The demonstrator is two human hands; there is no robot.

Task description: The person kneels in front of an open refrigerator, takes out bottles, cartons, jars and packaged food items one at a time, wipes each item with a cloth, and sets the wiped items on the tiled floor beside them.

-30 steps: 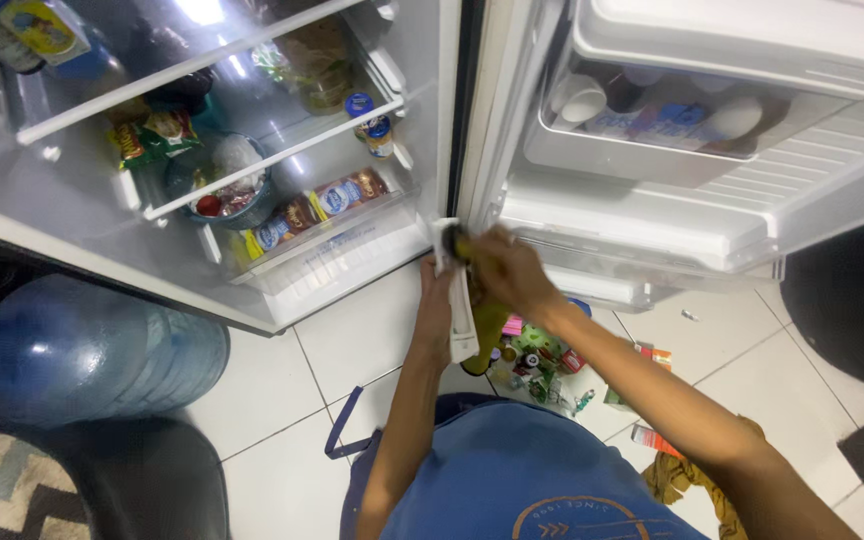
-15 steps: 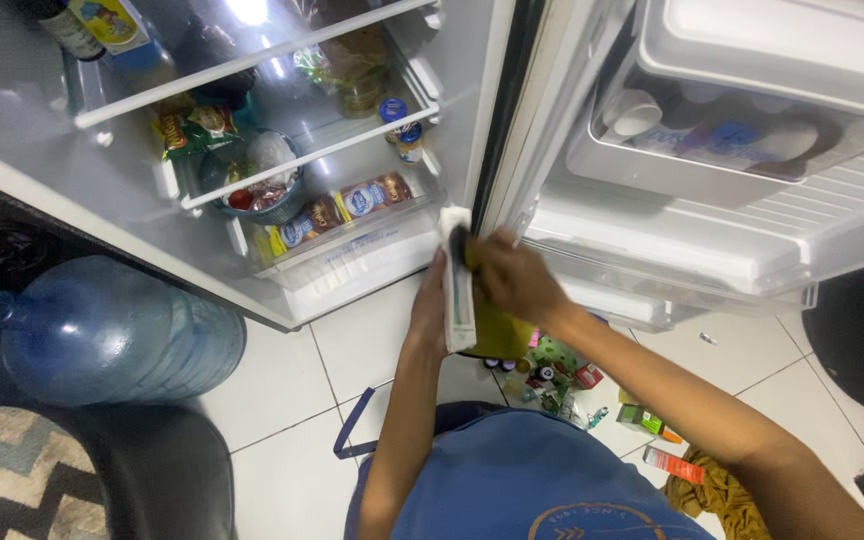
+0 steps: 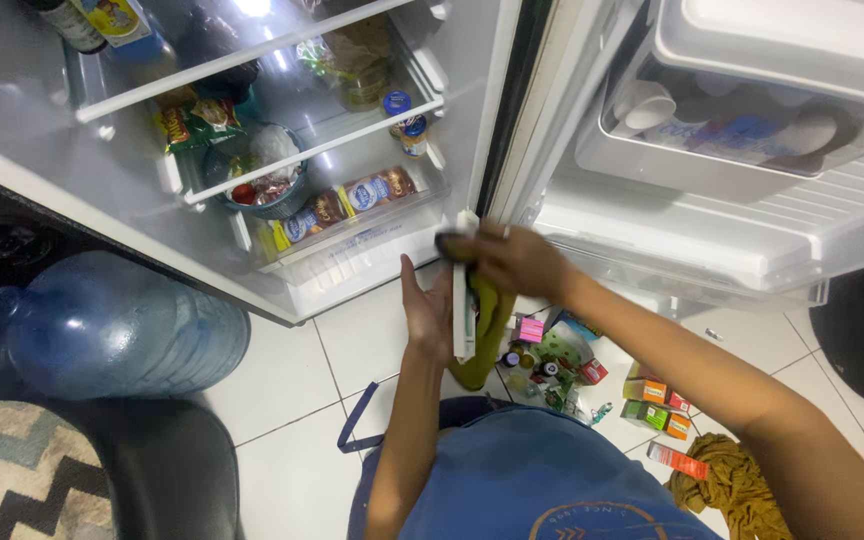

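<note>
Little is being changed across the last second: the right hand (image 3: 514, 258) is still being kept at the lower corner of the open fridge door (image 3: 472, 120). The left hand (image 3: 430, 308) is still being held flat beside it. Only the view is being shifted slightly.

The right grip is being closed round a small dark pad (image 3: 449, 243), which is being pressed against the door's edge; whether it is a sponge or a cloth cannot be told. The left grip is being kept open, with the palm laid against a narrow white strip (image 3: 462, 315) that is hanging down from that corner. A yellow-green cloth (image 3: 493, 325) is being draped just behind the strip, below the right hand.

In the door racks, a blue-lidded jar (image 3: 408, 124), a bowl of food (image 3: 264, 182) and a row of packets (image 3: 347, 200) are being stored. A white cup (image 3: 642, 104) is being kept in the clear drawer (image 3: 612, 160) inside the fridge, beside wrapped packages.

On the tiled floor (image 3: 352, 340), small boxes and bottles (image 3: 552, 355) are being left near the strip, with a mustard rag (image 3: 727, 480) further right. A large blue water jug (image 3: 117, 325) is lying under the door.
</note>
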